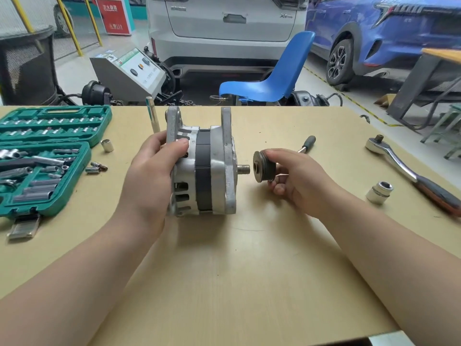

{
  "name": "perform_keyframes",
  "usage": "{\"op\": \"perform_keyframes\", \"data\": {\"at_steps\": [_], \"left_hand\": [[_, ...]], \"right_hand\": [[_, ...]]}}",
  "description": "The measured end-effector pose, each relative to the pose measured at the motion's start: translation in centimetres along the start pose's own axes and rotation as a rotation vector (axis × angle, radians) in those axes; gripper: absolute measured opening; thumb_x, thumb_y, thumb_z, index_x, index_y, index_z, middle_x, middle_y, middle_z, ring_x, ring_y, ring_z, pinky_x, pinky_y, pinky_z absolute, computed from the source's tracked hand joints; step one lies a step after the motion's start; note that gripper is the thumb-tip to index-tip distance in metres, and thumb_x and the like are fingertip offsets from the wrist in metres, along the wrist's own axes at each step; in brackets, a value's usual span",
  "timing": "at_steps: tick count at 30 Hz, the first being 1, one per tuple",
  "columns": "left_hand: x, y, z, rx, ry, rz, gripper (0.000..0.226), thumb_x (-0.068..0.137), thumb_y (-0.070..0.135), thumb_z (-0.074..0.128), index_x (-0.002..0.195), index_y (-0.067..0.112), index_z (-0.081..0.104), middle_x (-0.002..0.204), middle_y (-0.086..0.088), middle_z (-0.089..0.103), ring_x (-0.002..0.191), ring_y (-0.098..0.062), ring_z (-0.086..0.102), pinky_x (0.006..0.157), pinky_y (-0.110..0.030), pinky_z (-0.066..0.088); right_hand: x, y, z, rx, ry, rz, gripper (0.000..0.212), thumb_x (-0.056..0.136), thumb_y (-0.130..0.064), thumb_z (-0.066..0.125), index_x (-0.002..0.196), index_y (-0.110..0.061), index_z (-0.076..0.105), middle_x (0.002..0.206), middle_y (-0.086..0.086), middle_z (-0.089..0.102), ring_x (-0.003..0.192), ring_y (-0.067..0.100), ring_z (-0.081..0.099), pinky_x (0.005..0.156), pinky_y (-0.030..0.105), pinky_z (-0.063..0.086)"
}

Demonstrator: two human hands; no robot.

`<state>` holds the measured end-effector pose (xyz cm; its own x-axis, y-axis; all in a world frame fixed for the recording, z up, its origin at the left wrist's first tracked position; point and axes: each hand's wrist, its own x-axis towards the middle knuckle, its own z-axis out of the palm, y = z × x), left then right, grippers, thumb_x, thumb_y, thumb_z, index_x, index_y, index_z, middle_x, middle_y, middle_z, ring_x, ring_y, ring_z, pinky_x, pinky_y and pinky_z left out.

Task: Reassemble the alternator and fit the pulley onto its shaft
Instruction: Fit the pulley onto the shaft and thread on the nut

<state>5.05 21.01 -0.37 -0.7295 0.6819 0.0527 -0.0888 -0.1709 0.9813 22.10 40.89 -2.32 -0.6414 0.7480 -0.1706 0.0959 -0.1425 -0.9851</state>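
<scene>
The alternator point(203, 168) is stood on its side near the middle of the tabletop point(249, 270), with its threaded shaft point(244, 169) pointed to the right and left bare. The left hand point(149, 181) is wrapped around the left end of the housing: the fingers are curled over the top and front of the ribbed end cover, so that the body is gripped and steadied. The pulley point(264, 166) is held by the right hand point(299, 178) just to the right of the shaft tip, its bore turned toward the shaft; a small gap is seen between the two, so the pulley is not yet fitted. The pulley is pinched at its right side, with a finger laid over its top edge and the remaining fingers curled beneath and behind it.

An open green socket set case point(47, 158) is placed at the left edge of the tabletop, and a few loose sockets point(96, 168) are scattered just beside it. A slim metal extension bar point(153, 114) is seen behind the left hand. A ratchet wrench point(409, 171) is laid at the right, with a large socket point(379, 192) stood near it, and a dark-handled tool point(308, 143) is partly hidden behind the right hand.
</scene>
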Motion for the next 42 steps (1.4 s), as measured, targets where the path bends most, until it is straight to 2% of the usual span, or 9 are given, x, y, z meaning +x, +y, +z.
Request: {"op": "perform_keyframes", "data": {"at_steps": [7, 12, 16, 21, 25, 29, 32, 38, 42], "left_hand": [[-1.1, -1.5, 1.0, 0.026, 0.055, 0.093, 0.044, 0.084, 0.056, 0.069, 0.127, 0.045, 0.071, 0.141, -0.007, 0.062, 0.127, -0.039, 0.065, 0.102, -0.073, 0.053], [-0.3, -1.3, 0.2, -0.042, 0.023, 0.063, 0.045, 0.080, 0.047, 0.076, 0.124, 0.035, 0.074, 0.142, -0.020, 0.061, 0.120, -0.043, 0.069, 0.082, -0.055, 0.062], [0.3, -1.6, -0.7, -0.066, -0.076, 0.081, 0.049, 0.086, 0.043, 0.073, 0.132, 0.027, 0.064, 0.139, -0.024, 0.060, 0.117, -0.042, 0.066, 0.094, -0.069, 0.055], [0.9, -1.6, -0.2, -0.227, -0.138, -0.133, 0.062, 0.099, 0.066, 0.051, 0.134, 0.018, 0.069, 0.129, -0.009, 0.069, 0.127, -0.036, 0.065, 0.109, -0.058, 0.050], [1.2, -1.7, 0.2, -0.272, -0.132, -0.182, 0.059, 0.083, 0.071, 0.065, 0.122, 0.028, 0.072, 0.124, -0.005, 0.070, 0.118, -0.030, 0.068, 0.094, -0.048, 0.063], [1.6, -2.1, -0.2, -0.186, -0.026, 0.004, 0.031, 0.104, 0.060, 0.055, 0.126, 0.041, 0.067, 0.115, 0.003, 0.075, 0.107, -0.024, 0.071, 0.094, -0.050, 0.059], [1.3, -2.0, 0.2, -0.251, -0.025, -0.114, 0.046, 0.105, 0.060, 0.055, 0.135, 0.030, 0.072, 0.122, -0.002, 0.078, 0.111, -0.029, 0.076, 0.087, -0.048, 0.064], [0.9, -1.7, 0.7, -0.313, -0.103, -0.188, 0.050, 0.107, 0.054, 0.049, 0.092, 0.028, 0.088, 0.096, 0.001, 0.083, 0.085, -0.019, 0.081, 0.065, -0.034, 0.065], [1.0, -2.0, 0.4, -0.304, -0.142, -0.200, 0.042, 0.095, 0.058, 0.058, 0.102, 0.028, 0.087, 0.106, -0.001, 0.082, 0.092, -0.022, 0.081, 0.067, -0.037, 0.066]], "right_hand": [[-0.9, 0.2, 0.3, 0.019, -0.072, -0.064, 0.020, 0.098, -0.015, 0.068, 0.114, -0.006, 0.073, 0.090, 0.016, 0.066, 0.064, 0.028, 0.052, 0.050, 0.031, 0.046], [-1.0, 0.2, 0.4, 0.082, -0.085, -0.079, 0.022, 0.098, -0.016, 0.069, 0.118, -0.006, 0.072, 0.091, 0.016, 0.066, 0.062, 0.028, 0.054, 0.051, 0.029, 0.049], [-0.9, -0.1, -0.2, 0.082, -0.142, -0.129, 0.026, 0.093, -0.021, 0.072, 0.115, -0.008, 0.074, 0.089, 0.016, 0.070, 0.068, 0.030, 0.057, 0.054, 0.031, 0.050], [-0.9, -0.1, -0.4, 0.051, -0.143, -0.177, 0.035, 0.084, -0.029, 0.076, 0.115, -0.012, 0.076, 0.088, 0.012, 0.070, 0.066, 0.028, 0.058, 0.055, 0.031, 0.054], [-0.9, -0.2, -0.6, 0.021, -0.143, -0.196, 0.035, 0.085, -0.029, 0.078, 0.117, -0.015, 0.076, 0.084, 0.011, 0.069, 0.068, 0.030, 0.059, 0.060, 0.034, 0.056], [-1.0, -0.3, -0.7, -0.060, -0.149, -0.246, 0.035, 0.080, -0.032, 0.084, 0.111, -0.019, 0.076, 0.073, 0.007, 0.064, 0.065, 0.029, 0.062, 0.060, 0.035, 0.056], [-1.0, -0.3, -0.7, -0.076, -0.145, -0.264, 0.039, 0.078, -0.033, 0.085, 0.114, -0.021, 0.075, 0.071, 0.005, 0.066, 0.064, 0.029, 0.065, 0.064, 0.038, 0.060], [-0.9, -0.2, -0.6, -0.034, -0.173, -0.217, 0.048, 0.074, -0.036, 0.091, 0.115, -0.015, 0.074, 0.075, 0.009, 0.071, 0.068, 0.031, 0.070, 0.069, 0.040, 0.063], [-0.8, 0.6, 0.4, -0.031, -0.189, -0.195, 0.060, 0.071, -0.047, 0.090, 0.118, -0.013, 0.072, 0.076, 0.013, 0.073, 0.068, 0.033, 0.072, 0.071, 0.039, 0.063]]}}
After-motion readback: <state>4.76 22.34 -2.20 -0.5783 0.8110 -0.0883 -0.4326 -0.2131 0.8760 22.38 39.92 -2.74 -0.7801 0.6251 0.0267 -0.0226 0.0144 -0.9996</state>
